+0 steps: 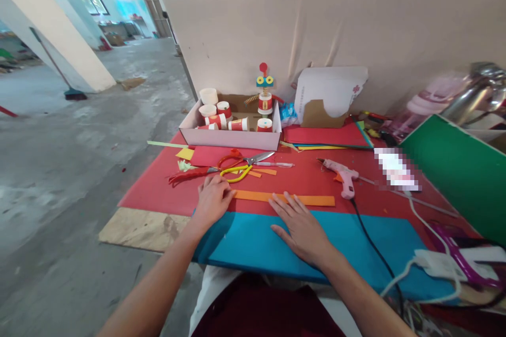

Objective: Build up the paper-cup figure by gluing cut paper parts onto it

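An orange paper strip [249,196] lies flat across the red table covering, just beyond a blue sheet [253,242]. My left hand [215,197] is at the strip's left end, thumb and fingers closed on it. Spread over the middle of the strip, my right hand [298,224] rests flat with its fingers stretched out. Beyond my left hand lie yellow-handled scissors [237,172], red-handled scissors [256,158] and a red-handled tool [193,174]. Several short orange paper pieces [269,172] and a pen [279,165] are close by. To the right sits a pink glue gun [346,176].
A shallow box [233,139] at the back holds several paper cups and a cup figure [265,102]. Coloured sheets [328,135] lie beside it. On the right are a green board [458,174], a phone [397,168], a power strip [446,263] and cables. A partition [237,37] stands behind.
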A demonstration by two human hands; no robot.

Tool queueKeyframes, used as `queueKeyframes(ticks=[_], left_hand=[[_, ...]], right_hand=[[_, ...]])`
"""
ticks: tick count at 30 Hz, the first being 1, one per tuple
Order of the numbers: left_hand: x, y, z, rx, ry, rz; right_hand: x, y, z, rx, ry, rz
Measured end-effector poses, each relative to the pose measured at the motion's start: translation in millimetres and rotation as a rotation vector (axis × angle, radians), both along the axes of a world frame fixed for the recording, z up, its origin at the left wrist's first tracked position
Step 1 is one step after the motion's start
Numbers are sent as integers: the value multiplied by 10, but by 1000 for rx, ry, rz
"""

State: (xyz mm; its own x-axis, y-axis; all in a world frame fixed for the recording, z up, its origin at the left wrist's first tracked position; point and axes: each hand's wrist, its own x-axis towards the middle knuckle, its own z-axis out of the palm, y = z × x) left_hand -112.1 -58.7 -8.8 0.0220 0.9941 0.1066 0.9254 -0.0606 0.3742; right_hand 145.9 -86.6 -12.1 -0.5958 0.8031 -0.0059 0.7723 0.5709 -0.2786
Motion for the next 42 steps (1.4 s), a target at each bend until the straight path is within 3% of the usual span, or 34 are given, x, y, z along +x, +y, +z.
queueKeyframes(ticks=[8, 13, 16, 18, 20, 21, 23, 25, 30, 38, 42], left_hand=[[66, -20, 15, -2, 47, 16], [-48, -5, 13, 41, 136, 44], [-126, -58, 122, 94, 173, 78], [-79, -145, 234, 221, 182, 137], [75, -261, 320, 353, 167, 67], [185, -321, 336, 378, 167, -69], [428, -426, 297, 356, 215, -335], [637, -493, 182, 287, 267, -463], [776, -521, -79, 195, 322, -418], [579, -528, -52, 188, 332, -383], [305, -555, -51, 159, 354, -307]], right_hand=[[-4, -9, -15, 33, 3, -1], [-29, -23, -17, 67, -1, -11], [-41, -31, -11, 67, -3, -16], [-44, -35, -15, 73, 13, -9], [-45, -39, -25, 79, 22, -3], [-46, -40, -31, 81, 21, -5], [-47, -40, -42, 82, 11, -15], [-48, -40, -53, 82, 0, -21], [-51, -39, -74, 104, 11, -16], [-49, -36, -72, 104, 21, -25], [-48, -36, -68, 92, 6, -20]])
